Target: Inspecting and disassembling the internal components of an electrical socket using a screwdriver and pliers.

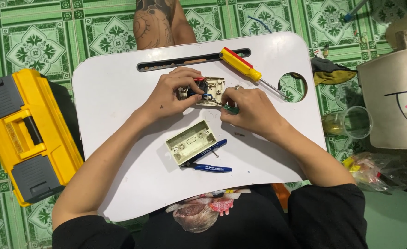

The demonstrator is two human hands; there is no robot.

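Cream plastic switch plate (211, 90) near centre of white lap table (111, 87), pinched by left hand (172, 94) with red and blue wires (202, 87) under the fingers. Right hand (249, 110) closed on small green-handled tool (231, 109), tip at the plate's 5 o'clock edge. Risk, probably: tip slipping off a terminal into the holding fingers, or wire pulling loose. Back box (190, 142) and blue-handled pliers (208, 159) at 6 o'clock; yellow screwdriver (241, 64) at 1 o'clock, near the round hole, possibly rolling.

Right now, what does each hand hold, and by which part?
Left hand grips the switch plate at its left edge; right hand pinches a small green-handled tool by its handle.
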